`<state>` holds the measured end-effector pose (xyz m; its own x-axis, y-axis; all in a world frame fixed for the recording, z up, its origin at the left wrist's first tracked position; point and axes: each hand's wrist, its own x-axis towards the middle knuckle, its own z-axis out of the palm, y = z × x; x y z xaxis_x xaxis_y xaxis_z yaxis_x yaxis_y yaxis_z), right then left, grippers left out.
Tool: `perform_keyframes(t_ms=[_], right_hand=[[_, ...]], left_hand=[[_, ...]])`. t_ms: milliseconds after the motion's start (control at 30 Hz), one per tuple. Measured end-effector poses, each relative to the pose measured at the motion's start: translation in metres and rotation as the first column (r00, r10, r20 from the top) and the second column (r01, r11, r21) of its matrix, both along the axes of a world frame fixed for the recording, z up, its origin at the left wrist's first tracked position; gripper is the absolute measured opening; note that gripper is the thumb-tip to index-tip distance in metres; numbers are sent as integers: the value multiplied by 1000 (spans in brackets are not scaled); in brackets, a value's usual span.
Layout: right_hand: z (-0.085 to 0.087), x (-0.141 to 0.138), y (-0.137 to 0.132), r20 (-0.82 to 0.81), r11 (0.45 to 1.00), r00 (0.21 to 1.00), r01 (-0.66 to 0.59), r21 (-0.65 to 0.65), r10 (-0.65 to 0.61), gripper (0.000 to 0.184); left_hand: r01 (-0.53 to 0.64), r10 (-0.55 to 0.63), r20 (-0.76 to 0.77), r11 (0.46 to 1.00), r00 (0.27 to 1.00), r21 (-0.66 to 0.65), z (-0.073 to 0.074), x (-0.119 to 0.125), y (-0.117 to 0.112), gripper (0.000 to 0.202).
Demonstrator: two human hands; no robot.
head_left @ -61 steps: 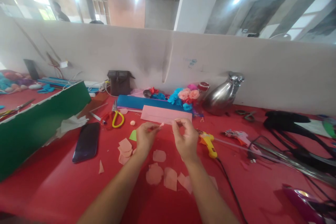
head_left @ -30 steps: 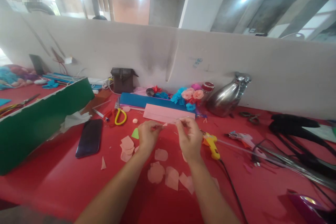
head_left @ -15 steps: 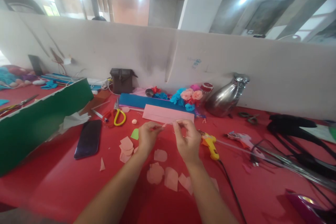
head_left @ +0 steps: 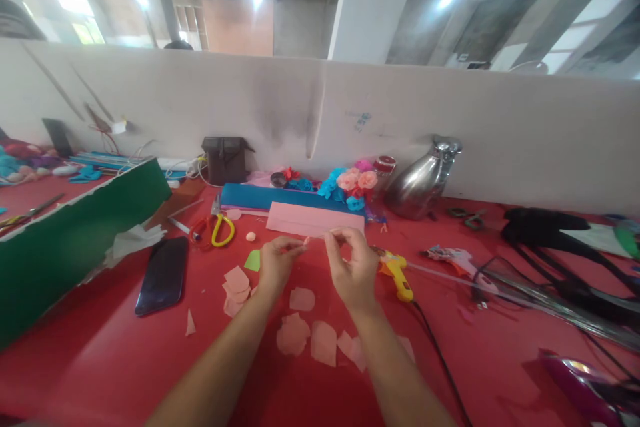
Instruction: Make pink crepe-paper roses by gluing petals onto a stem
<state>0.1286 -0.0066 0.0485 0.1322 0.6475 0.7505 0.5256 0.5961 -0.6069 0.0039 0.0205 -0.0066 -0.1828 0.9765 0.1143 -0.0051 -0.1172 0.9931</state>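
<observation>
Both my hands are raised just above the red table (head_left: pixel 100 347), fingers pinched. My left hand (head_left: pixel 276 263) pinches a tiny pink paper piece (head_left: pixel 307 239) at its fingertips. My right hand (head_left: pixel 350 265) pinches the other end of a thin strip or wire that I cannot make out clearly. Several cut pink paper petals (head_left: pixel 295 333) lie on the table under my wrists, and more pink petals (head_left: pixel 235 287) with a green scrap (head_left: pixel 253 260) lie to the left. A folded pink paper sheet (head_left: pixel 315 219) lies just beyond my fingers.
A yellow glue gun (head_left: pixel 397 273) with a black cord lies right of my right hand. A black phone (head_left: pixel 163 273), scissors (head_left: pixel 215 227), a green board (head_left: pixel 75 233), blue paper roll (head_left: pixel 280 197), paper flowers (head_left: pixel 353 183) and a steel jug (head_left: pixel 423 180) stand around.
My hands stay pinched close together in nearly the same place; only the camera has shifted slightly.
</observation>
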Motion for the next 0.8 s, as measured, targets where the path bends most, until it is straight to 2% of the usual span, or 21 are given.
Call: perform_keyframes(t_ms=[267, 467, 633, 800], right_hand=[[0, 3, 1, 161, 998, 987, -17, 53, 8, 4], [0, 2, 2, 169, 999, 985, -26, 38, 19, 5], [1, 7, 3, 155, 998, 987, 34, 52, -41, 3], [3, 10, 2, 221, 998, 974, 38, 46, -47, 4]], left_hand=[[-4, 4, 10, 1000, 1000, 7, -3, -2, 1, 16], [2, -2, 0, 1000, 1000, -6, 2, 0, -1, 13], [22, -22, -20, 1000, 1000, 3, 4, 8, -4, 10], [13, -13, -82, 1000, 997, 1, 4, 8, -4, 9]])
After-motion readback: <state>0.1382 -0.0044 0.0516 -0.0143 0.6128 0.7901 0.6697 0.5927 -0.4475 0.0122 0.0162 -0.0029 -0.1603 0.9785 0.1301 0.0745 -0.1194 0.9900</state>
